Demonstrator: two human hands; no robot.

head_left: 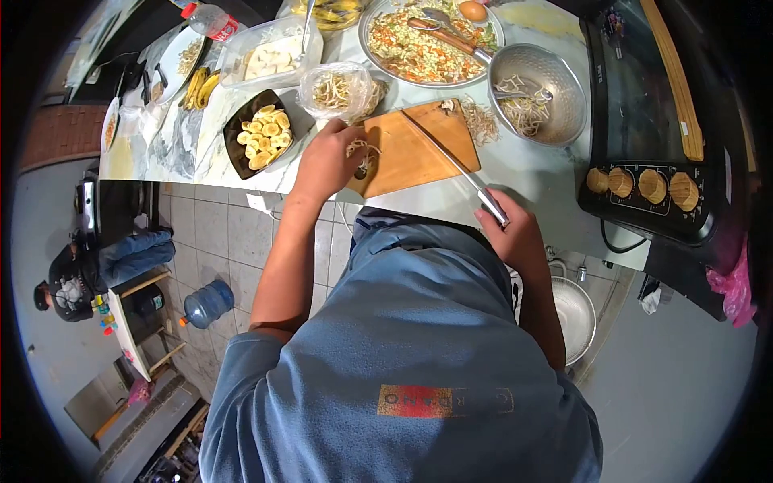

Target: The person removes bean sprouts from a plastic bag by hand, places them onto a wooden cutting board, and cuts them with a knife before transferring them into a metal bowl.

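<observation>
Right now the left hand (328, 161) rests on the near-left corner of the wooden cutting board (419, 153), its fingers curled together and pinching a small bunch of bean sprouts (362, 153) against the wood. The right hand (515, 229) is just off the board's near-right corner, fingers wrapped tight round the handle of a long knife (451, 157), whose blade lies slantwise across the board with its tip toward the far edge.

Just beyond the board's far-left corner sits a clear bag of sprouts (338, 90), and more loose sprouts (481, 119) lie at its far-right corner. Right of the board stands a metal colander (555, 80) with sprouts in it. Behind the board is a big metal tray of shredded vegetables (419, 40), with an egg (473, 11) and a wooden-handled spoon (439, 32) on it. Left of the board, a dark dish holds yellow banana slices (264, 133); farther left and back are a clear tub (270, 52) and a plastic bottle with a red cap (211, 20). Well to the right of the board is a black oven with four round knobs (640, 185); its lettering is too small to read. The person's blue shirt (419, 354) bears a red patch with mirrored letters, not clearly legible.
</observation>
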